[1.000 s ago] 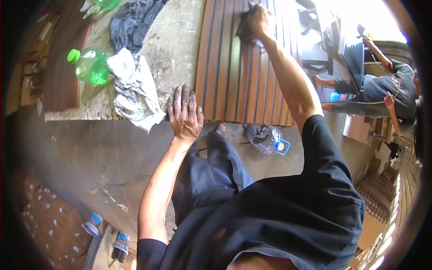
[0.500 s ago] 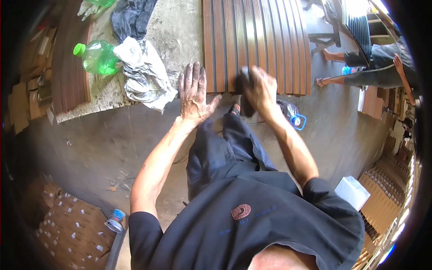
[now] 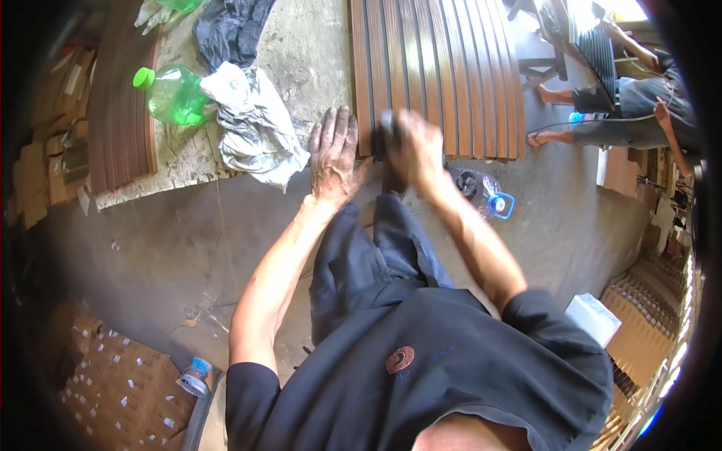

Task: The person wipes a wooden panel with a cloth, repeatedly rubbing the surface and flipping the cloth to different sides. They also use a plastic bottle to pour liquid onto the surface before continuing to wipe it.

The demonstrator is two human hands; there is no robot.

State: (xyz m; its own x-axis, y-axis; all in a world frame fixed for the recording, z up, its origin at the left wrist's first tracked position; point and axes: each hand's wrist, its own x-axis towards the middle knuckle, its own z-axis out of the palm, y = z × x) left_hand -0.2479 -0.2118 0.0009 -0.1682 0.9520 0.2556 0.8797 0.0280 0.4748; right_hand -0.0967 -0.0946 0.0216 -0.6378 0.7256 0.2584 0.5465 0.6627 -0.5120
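A brown wood-grain slatted panel point(image 3: 451, 83) lies on a worn, paint-stained table point(image 3: 312, 45), its near end at the table's front edge. My left hand point(image 3: 335, 158) is spread flat at that edge, fingers stretched out, with the thumb against the panel's left near corner. Over the panel's near end, my right hand point(image 3: 423, 146) closes round a dark, block-like pad point(image 3: 389, 135). Motion smears the pad, so its exact kind is unclear. Left of my left hand, a crumpled white cloth point(image 3: 256, 128) hangs over the table's edge.
Beside the cloth lies a green plastic bottle point(image 3: 174, 94); a dark cloth point(image 3: 229, 30) is behind it. Another slatted panel point(image 3: 124, 105) lies far left. A clear jug point(image 3: 485, 195) stands on the floor below the table. Another person point(image 3: 639, 113) works at the right.
My right hand has moved left along the panel's near end with the dark pad. My left hand stays flat beside the panel. The whole view has shifted slightly.
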